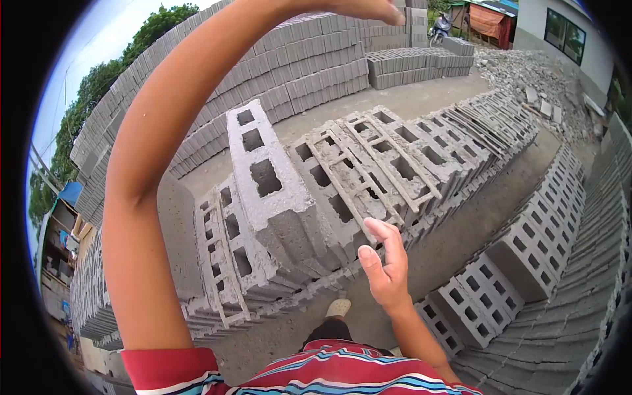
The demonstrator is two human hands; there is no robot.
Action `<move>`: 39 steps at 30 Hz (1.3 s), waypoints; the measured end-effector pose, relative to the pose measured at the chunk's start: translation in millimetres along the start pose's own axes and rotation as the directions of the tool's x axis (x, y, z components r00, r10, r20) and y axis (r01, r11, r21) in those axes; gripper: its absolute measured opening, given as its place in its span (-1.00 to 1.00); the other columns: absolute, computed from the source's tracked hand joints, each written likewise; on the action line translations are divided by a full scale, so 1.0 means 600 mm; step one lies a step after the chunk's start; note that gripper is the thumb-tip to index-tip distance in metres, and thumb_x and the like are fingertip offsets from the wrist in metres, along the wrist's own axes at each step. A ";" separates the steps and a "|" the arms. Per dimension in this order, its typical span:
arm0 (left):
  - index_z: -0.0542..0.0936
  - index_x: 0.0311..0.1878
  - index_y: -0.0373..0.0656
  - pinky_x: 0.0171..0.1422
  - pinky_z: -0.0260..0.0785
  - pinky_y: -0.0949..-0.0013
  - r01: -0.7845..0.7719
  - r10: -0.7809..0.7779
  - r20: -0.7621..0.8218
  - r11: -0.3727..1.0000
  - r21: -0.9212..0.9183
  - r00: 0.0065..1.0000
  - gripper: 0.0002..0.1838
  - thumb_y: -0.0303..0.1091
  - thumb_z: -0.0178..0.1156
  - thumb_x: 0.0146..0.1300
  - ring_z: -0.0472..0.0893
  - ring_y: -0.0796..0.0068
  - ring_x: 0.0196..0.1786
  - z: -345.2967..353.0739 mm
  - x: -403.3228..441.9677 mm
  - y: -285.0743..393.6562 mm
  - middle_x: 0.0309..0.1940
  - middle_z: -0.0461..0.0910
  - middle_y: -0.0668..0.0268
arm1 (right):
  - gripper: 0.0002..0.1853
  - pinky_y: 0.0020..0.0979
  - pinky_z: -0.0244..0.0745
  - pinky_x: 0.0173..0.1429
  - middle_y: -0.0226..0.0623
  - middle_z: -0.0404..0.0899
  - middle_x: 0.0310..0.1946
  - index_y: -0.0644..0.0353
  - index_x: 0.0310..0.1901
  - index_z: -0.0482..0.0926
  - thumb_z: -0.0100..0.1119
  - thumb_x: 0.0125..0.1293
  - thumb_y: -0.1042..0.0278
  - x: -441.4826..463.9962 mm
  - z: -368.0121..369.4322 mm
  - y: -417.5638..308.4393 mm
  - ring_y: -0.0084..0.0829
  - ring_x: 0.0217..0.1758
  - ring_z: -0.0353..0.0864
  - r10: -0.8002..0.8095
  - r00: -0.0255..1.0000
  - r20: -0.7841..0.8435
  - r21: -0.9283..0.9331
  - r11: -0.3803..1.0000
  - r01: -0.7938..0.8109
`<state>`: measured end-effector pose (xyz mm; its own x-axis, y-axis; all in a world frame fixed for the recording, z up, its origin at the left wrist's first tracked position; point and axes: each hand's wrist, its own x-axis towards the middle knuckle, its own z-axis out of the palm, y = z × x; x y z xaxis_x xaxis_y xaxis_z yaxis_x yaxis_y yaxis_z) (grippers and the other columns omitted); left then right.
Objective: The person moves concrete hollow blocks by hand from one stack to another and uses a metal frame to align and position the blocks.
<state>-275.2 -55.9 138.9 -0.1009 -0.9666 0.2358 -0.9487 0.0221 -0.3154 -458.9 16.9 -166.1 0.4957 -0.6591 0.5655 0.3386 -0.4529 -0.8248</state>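
Note:
My left arm reaches up across the view, and my left hand [368, 9] is at the top edge, partly cut off. Its visible fingers are stretched out and nothing shows in them. My right hand [387, 266] is open, thumb and bent fingers apart, in front of the near side of a block row. Nearest to my hands, a grey hollow concrete block [289, 199] stands higher than the row of hollow blocks [421, 158] around it. Neither hand appears to touch it. Thin mortar-crusted frames [339, 181], ladder-like in shape, lie over several blocks in that row.
A tall wall of stacked blocks [316, 52] rises behind, with a lower stack [421, 66] beside it. More hollow blocks [484, 296] line the right side. Rubble [533, 85] lies at the far right near a building [559, 59]. My foot [339, 307] stands on the ground between rows.

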 end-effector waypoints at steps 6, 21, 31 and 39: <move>0.30 0.23 -0.30 0.37 0.05 0.25 0.665 -0.526 0.472 0.721 -0.195 0.707 -0.18 -0.20 0.31 -0.17 0.29 0.09 0.29 0.214 -0.195 -0.405 0.20 0.32 -0.05 | -0.65 -0.31 0.33 -0.11 -0.17 0.51 -0.17 0.29 -0.17 0.52 0.28 0.02 0.31 0.148 0.049 -0.078 -0.23 -0.20 0.46 -0.417 0.874 0.249 -0.314 0.819 0.480; 0.62 -0.21 -0.34 -0.04 0.36 0.30 0.626 -0.257 0.697 0.701 -0.342 0.669 -0.38 0.00 0.34 -0.30 0.56 0.24 -0.16 0.409 -0.236 -0.487 -0.25 0.61 0.11 | -0.73 -0.30 0.41 -0.24 -0.20 0.47 -0.34 0.28 -0.34 0.52 0.05 0.19 0.20 0.355 0.275 -0.130 -0.34 -0.33 0.47 0.700 0.429 0.571 -0.765 0.643 -0.030; 0.65 -0.34 -0.32 -0.13 0.32 0.38 0.694 -0.228 0.699 0.512 -0.506 0.678 -0.61 -0.26 0.30 -0.31 0.55 0.26 -0.26 0.414 -0.248 -0.485 -0.35 0.60 0.14 | -0.25 -0.34 0.44 -0.13 0.09 0.42 -0.09 0.59 0.04 0.28 -0.25 0.30 -0.18 0.370 0.336 -0.170 -0.28 -0.18 0.49 0.992 -0.055 -0.111 -0.687 -0.117 -0.717; 0.64 -0.28 -0.33 -0.08 0.36 0.26 0.662 -0.244 0.651 0.526 -0.534 0.719 -0.55 -0.27 0.35 -0.33 0.54 0.18 -0.16 0.401 -0.266 -0.487 -0.21 0.59 0.06 | -0.19 -0.20 -0.19 0.44 -0.11 -0.09 0.40 0.06 0.38 -0.02 -0.40 0.24 -0.36 0.339 0.419 -0.165 -0.26 0.47 -0.14 0.970 -0.017 -0.244 -0.692 -0.186 -0.697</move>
<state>90.0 30.4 -27.8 0.3538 -0.8668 -0.3515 -0.7262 -0.4914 0.4808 -190.8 78.8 30.3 0.1249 -0.5741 -0.8092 -0.9623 0.1285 -0.2397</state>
